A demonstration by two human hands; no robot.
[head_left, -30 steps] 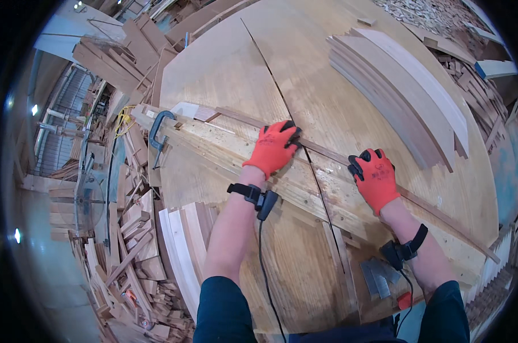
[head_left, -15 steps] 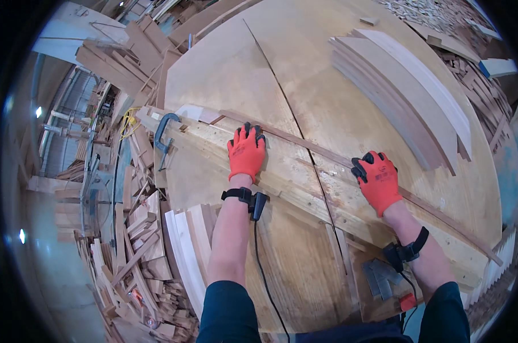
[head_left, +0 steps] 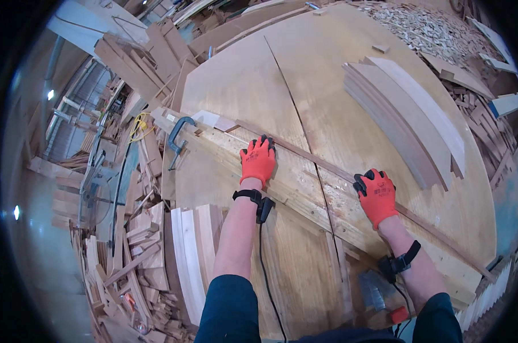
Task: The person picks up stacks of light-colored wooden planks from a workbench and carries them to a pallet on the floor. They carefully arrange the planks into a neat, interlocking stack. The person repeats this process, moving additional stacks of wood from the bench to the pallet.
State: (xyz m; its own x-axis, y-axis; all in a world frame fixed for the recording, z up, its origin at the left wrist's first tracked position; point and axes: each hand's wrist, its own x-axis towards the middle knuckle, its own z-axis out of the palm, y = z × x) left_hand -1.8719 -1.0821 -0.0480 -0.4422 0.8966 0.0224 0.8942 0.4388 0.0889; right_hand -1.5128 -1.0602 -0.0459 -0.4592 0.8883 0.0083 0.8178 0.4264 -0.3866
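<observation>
A long, thin brown wooden strip [head_left: 326, 165] lies slantwise along a wide pale wooden board [head_left: 298, 179]. My left hand [head_left: 259, 161], in a red glove with black fingertips, has its fingers bent over the strip near its far left end. Further right along the same strip, my right hand [head_left: 376, 198], gloved alike, curls its fingers over it. The undersides of both hands are hidden. A blue C-clamp [head_left: 178, 137] grips the board's left end, and a short light wooden piece [head_left: 206, 118] lies just beyond the strip's end.
Curved boards [head_left: 404, 114] are stacked at the far right of the big wooden table [head_left: 253, 74]. More boards [head_left: 197, 240] stand near my left forearm. A grey metal piece [head_left: 375, 290] lies by my right forearm. Wood offcuts [head_left: 136, 280] heap up at left.
My view has shifted a little, so the table sits lower in it and slightly turned. Both hands stay on the strip, with little movement along it.
</observation>
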